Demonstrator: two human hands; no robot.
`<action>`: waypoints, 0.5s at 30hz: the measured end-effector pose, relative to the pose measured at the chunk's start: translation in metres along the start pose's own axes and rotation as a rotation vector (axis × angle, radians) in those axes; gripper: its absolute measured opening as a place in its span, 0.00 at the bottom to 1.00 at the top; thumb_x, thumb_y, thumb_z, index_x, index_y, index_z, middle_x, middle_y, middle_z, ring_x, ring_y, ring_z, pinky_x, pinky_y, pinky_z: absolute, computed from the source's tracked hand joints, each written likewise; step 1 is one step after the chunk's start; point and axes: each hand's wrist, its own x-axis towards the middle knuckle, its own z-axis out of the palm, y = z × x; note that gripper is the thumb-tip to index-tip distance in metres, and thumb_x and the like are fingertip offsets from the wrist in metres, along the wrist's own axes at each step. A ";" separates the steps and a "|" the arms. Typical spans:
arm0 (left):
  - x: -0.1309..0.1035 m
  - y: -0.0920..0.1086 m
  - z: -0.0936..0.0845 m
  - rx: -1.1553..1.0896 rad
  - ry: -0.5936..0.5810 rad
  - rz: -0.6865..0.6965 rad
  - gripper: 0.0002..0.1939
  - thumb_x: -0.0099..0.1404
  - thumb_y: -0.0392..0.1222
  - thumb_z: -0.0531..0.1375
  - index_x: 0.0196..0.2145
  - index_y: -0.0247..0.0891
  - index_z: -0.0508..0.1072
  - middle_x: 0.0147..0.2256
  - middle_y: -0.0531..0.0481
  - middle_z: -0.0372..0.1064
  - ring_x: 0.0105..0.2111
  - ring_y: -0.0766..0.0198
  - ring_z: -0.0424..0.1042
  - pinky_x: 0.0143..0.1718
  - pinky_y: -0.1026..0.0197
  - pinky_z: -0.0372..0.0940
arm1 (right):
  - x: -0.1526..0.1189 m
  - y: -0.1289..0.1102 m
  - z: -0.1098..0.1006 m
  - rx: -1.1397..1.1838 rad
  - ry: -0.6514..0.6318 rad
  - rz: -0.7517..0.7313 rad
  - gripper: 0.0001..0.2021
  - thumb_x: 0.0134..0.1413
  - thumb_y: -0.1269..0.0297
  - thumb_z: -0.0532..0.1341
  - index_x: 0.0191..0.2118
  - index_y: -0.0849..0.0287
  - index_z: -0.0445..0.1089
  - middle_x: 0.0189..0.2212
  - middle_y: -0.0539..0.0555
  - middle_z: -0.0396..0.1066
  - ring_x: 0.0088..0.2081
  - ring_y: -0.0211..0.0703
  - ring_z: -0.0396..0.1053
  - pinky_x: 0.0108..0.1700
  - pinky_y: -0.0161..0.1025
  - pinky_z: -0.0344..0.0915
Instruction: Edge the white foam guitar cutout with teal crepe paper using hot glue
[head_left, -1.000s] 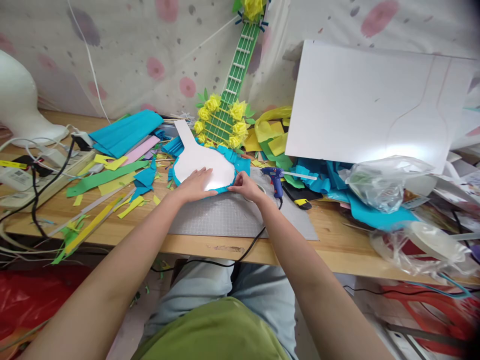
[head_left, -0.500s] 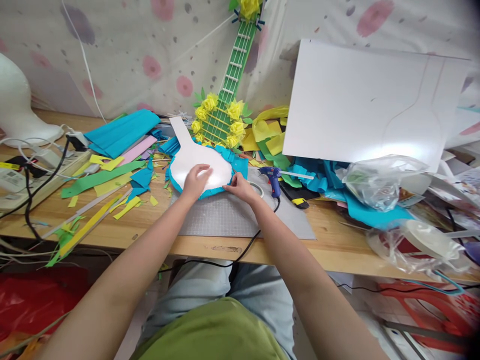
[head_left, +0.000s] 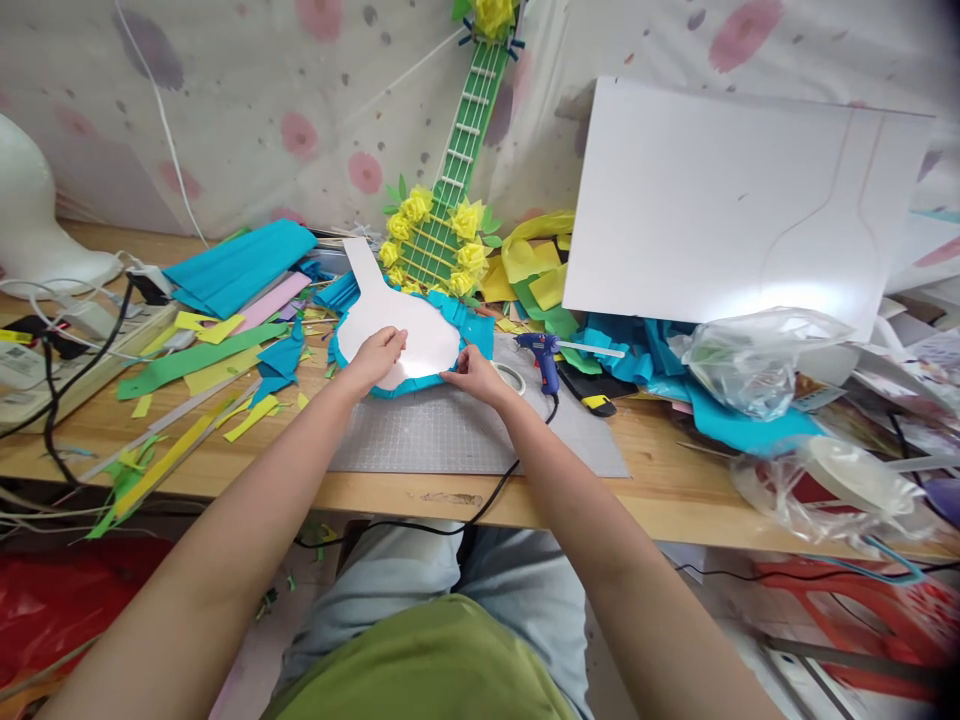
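Observation:
A white guitar-shaped cutout (head_left: 431, 322) with a slim neck lies on the grey cutting mat (head_left: 420, 440). Blue crepe paper (head_left: 416, 384) is folded in pleats around its rounded edge. My left hand (head_left: 377, 360) rests on the white face, its fingers curled together with nothing visible in them. At the cutout's right edge, my right hand (head_left: 478, 376) pinches the blue crepe paper between thumb and fingers. To the right of that hand are a roll of tape (head_left: 511, 378) and a blue hot glue gun (head_left: 541, 362) with a glue stick in it.
Behind stands a green paper guitar (head_left: 465, 150) with yellow flowers. A white board (head_left: 675, 200) with a drawn outline leans at right. Paper scraps (head_left: 202, 360) and a power strip (head_left: 142, 335) lie left; a black-and-yellow cutter (head_left: 596, 402) and plastic bags (head_left: 765, 365) lie right.
My left hand has shifted slightly left, and its fingers have drawn closer together. The right hand keeps its pinch at the blue edge. The view has moved a little.

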 end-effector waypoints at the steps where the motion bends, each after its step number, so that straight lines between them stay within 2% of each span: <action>1: -0.001 0.000 0.001 0.018 -0.022 0.001 0.16 0.61 0.47 0.52 0.19 0.39 0.60 0.17 0.55 0.56 0.19 0.69 0.55 0.23 0.65 0.52 | 0.000 -0.001 0.000 -0.012 0.006 0.004 0.18 0.40 0.52 0.62 0.30 0.54 0.52 0.24 0.45 0.61 0.27 0.39 0.62 0.29 0.37 0.57; 3: -0.003 -0.002 0.003 0.038 -0.043 -0.018 0.20 0.61 0.51 0.51 0.16 0.39 0.58 0.15 0.55 0.55 0.17 0.69 0.54 0.22 0.64 0.51 | -0.001 -0.004 0.001 -0.037 0.024 0.011 0.18 0.41 0.53 0.62 0.29 0.54 0.51 0.23 0.45 0.60 0.27 0.39 0.62 0.29 0.37 0.57; 7: -0.005 -0.005 0.007 0.062 0.022 -0.043 0.23 0.61 0.54 0.50 0.14 0.39 0.55 0.14 0.55 0.52 0.17 0.68 0.53 0.21 0.63 0.50 | 0.000 -0.003 0.002 -0.024 0.027 0.022 0.18 0.41 0.54 0.62 0.28 0.54 0.50 0.23 0.44 0.60 0.26 0.39 0.61 0.29 0.37 0.56; 13: -0.001 -0.009 0.007 0.153 -0.006 0.112 0.11 0.60 0.39 0.51 0.20 0.39 0.56 0.20 0.57 0.53 0.24 0.68 0.55 0.28 0.65 0.53 | 0.003 0.000 0.002 0.000 0.021 0.029 0.19 0.39 0.52 0.62 0.29 0.54 0.51 0.23 0.44 0.59 0.26 0.38 0.61 0.29 0.36 0.57; 15: 0.001 -0.012 0.008 0.185 -0.023 0.131 0.10 0.60 0.39 0.50 0.21 0.39 0.57 0.21 0.57 0.54 0.25 0.67 0.56 0.29 0.66 0.54 | 0.003 -0.001 0.002 0.000 0.022 0.029 0.21 0.38 0.49 0.63 0.29 0.55 0.51 0.24 0.44 0.60 0.27 0.38 0.62 0.30 0.37 0.57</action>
